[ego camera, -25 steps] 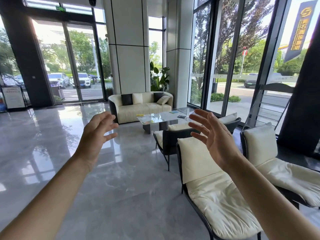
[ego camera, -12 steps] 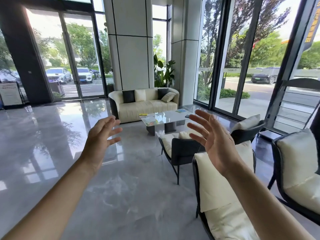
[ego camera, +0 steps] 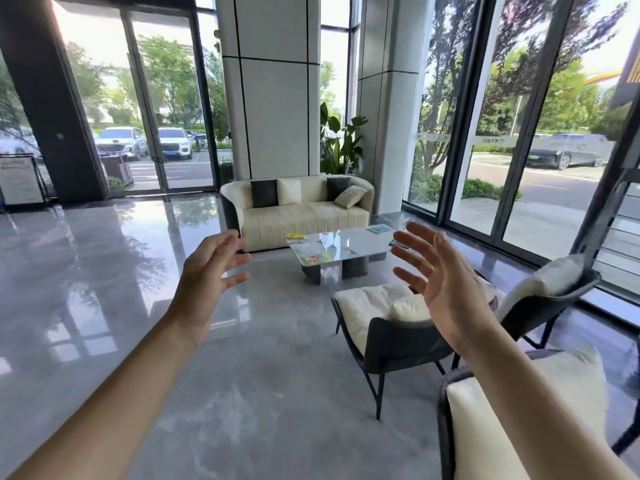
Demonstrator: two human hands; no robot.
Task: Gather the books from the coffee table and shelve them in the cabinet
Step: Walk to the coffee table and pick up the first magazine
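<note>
A glossy white coffee table (ego camera: 349,241) stands in front of a cream sofa, well ahead of me. Thin books lie flat on it: a yellow one (ego camera: 295,235) at its far left corner, a colourful one (ego camera: 314,259) at its near left corner, a green-blue one (ego camera: 379,229) at the far right. A dark object peeks out behind my right fingers. My left hand (ego camera: 207,275) and my right hand (ego camera: 440,282) are raised in front of me, fingers spread, holding nothing. No cabinet is in view.
A cream sofa (ego camera: 298,213) with cushions sits behind the table. Two dark-framed armchairs with cream cushions (ego camera: 384,320) (ego camera: 519,420) stand at the right between me and the table. Polished grey floor spreads to the left. Glass walls and doors surround the room.
The view has moved forward and turned right, so the sofa and coffee table are nearer and more central. Both hands stay raised and open.
</note>
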